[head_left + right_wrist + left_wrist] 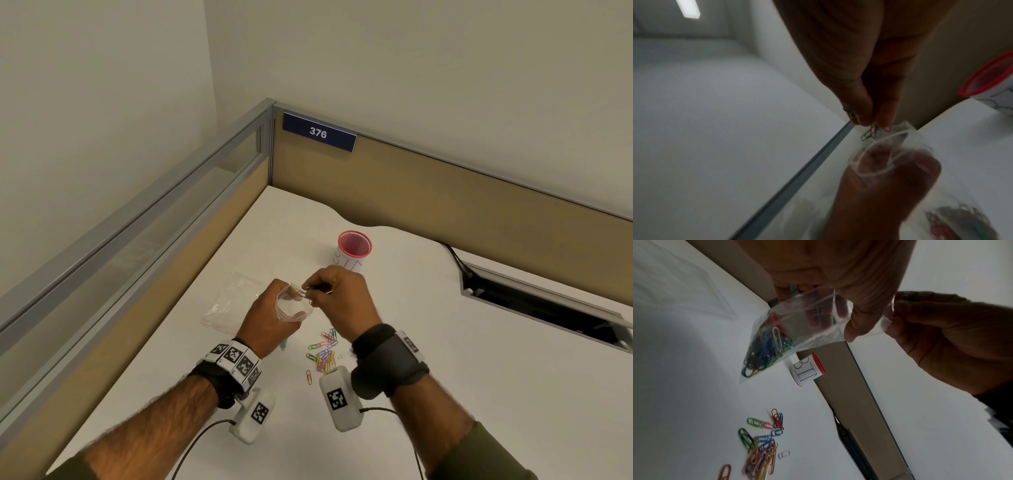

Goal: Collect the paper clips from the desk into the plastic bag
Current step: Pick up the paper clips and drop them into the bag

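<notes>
My left hand [270,318] grips a small clear plastic bag [293,305] above the white desk, its mouth held open. Seen from the left wrist, the bag [797,331] sags with several coloured clips inside. My right hand [337,298] pinches a few paper clips [872,133], green and red, right at the bag's mouth [879,155]. A loose pile of coloured paper clips [323,356] lies on the desk below my hands, and the same pile [761,446] appears in the left wrist view.
A pink-rimmed cup [354,248] labelled BIN stands just behind my hands. Another clear plastic bag [233,301] lies flat on the desk to the left. Partition walls [445,192] close the desk's back and left. A cable slot [548,305] opens at the right.
</notes>
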`<action>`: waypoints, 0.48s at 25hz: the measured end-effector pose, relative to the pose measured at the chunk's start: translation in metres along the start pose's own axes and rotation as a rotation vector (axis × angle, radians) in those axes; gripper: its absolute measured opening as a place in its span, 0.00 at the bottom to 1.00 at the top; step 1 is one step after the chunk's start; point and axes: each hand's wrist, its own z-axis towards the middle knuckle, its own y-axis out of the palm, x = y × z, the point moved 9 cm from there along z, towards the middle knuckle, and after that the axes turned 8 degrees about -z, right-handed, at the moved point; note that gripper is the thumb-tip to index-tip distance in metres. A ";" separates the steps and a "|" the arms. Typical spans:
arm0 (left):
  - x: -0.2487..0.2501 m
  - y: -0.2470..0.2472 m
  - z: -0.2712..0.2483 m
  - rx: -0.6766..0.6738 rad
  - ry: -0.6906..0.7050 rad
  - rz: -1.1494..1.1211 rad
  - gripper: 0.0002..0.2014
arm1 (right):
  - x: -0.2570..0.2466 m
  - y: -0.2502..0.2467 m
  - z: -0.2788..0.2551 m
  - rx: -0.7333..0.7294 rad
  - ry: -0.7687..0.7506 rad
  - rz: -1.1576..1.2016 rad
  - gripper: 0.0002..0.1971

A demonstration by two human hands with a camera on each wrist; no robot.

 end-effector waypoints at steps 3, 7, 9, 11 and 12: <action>0.004 0.003 0.004 0.007 -0.026 0.020 0.19 | -0.013 0.014 0.004 -0.070 -0.035 -0.155 0.07; 0.007 0.000 0.005 0.014 0.012 -0.025 0.19 | -0.015 -0.008 0.005 0.036 -0.024 -0.048 0.08; 0.002 -0.006 0.003 0.028 0.011 -0.040 0.19 | -0.003 -0.026 0.006 0.121 0.000 0.028 0.08; 0.000 -0.012 -0.001 0.049 0.006 -0.063 0.18 | 0.026 -0.038 0.010 0.194 0.045 0.019 0.08; -0.001 -0.015 -0.002 0.061 0.004 -0.072 0.18 | 0.047 -0.038 0.013 0.213 0.093 -0.026 0.08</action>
